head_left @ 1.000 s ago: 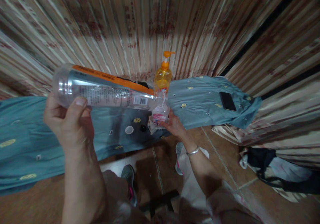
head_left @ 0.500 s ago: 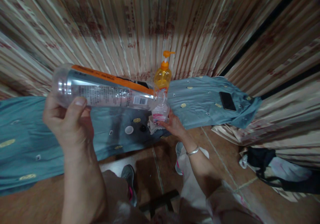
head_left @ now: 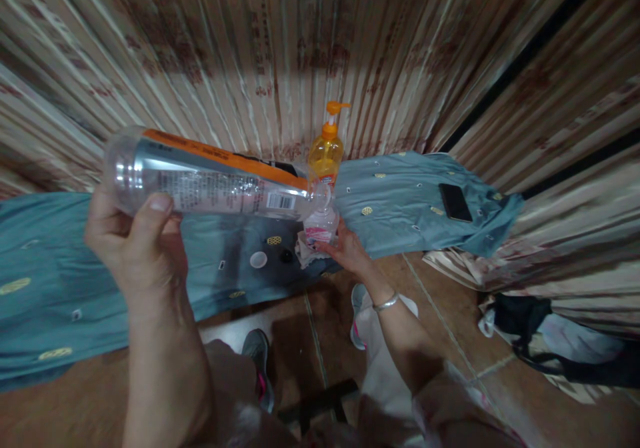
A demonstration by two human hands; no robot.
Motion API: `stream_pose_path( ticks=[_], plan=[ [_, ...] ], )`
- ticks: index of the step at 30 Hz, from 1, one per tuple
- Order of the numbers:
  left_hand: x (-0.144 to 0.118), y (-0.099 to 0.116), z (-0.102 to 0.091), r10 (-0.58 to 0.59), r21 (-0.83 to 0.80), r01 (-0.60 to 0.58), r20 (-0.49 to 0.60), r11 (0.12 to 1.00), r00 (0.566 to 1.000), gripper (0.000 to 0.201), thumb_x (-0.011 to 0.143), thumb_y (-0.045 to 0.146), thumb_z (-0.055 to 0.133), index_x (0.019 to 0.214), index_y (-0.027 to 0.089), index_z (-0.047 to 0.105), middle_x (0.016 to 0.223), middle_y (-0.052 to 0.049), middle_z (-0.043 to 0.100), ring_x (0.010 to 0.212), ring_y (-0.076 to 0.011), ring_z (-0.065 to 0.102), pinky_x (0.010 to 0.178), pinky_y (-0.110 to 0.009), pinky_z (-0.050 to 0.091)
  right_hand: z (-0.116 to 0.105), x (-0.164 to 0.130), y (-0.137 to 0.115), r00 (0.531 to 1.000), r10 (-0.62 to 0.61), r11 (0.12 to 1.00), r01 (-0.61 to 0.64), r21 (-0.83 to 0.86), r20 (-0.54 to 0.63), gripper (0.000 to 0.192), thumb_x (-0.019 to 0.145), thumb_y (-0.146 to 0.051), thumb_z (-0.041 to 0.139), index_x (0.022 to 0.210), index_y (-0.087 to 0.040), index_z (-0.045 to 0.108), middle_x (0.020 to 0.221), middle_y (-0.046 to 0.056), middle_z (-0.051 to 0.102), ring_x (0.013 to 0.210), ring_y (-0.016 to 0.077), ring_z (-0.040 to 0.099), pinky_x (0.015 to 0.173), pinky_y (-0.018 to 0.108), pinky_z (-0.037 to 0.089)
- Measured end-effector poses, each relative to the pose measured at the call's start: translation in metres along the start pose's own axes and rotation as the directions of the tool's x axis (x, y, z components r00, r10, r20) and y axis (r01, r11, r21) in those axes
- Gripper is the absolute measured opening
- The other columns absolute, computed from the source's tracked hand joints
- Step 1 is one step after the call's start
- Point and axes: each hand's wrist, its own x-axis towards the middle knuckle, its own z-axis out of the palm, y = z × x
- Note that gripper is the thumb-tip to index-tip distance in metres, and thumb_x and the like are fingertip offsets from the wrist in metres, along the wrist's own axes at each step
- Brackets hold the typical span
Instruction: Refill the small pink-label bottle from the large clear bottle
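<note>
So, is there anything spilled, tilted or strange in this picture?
I see no spill or damage. Only the large bottle looks askew: the left hand holds it almost level, its mouth at the small bottle.

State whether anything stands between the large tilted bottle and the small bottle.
Nothing visible does: the large bottle has its neck at the top of the small bottle; the pump bottle stands behind them.

The left hand [head_left: 135, 238] is raised, fingers curled and thumb extended, the left forearm [head_left: 163, 361] nearly upright. The right hand [head_left: 351, 251] grips farther forward, the right forearm [head_left: 407, 335] slanting inward.
</note>
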Motion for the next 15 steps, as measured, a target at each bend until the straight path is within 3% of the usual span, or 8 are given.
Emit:
stream_pose_path(
  ticks=[15],
  plan=[
    [-0.0001, 0.0006, 0.0009, -0.017, 0.004, 0.017, -0.007, 1.0, 1.0, 0.035, 0.047, 0.028, 0.074, 0.079, 0.019, 0.067, 0.07, 0.001, 0.051, 0.08, -0.0172, 0.058, 0.093, -0.049, 0.042, -0.0003, -0.0004, 0.0014, 1.0, -0.023, 1.0, 0.023, -0.018, -0.009, 0.07, 0.076, -0.041, 0.063, 0.133, -0.014, 0.033, 0.114, 0.012, 0.063, 0.101, 0.0255, 0.062, 0.084, 0.036, 0.049]
  ],
)
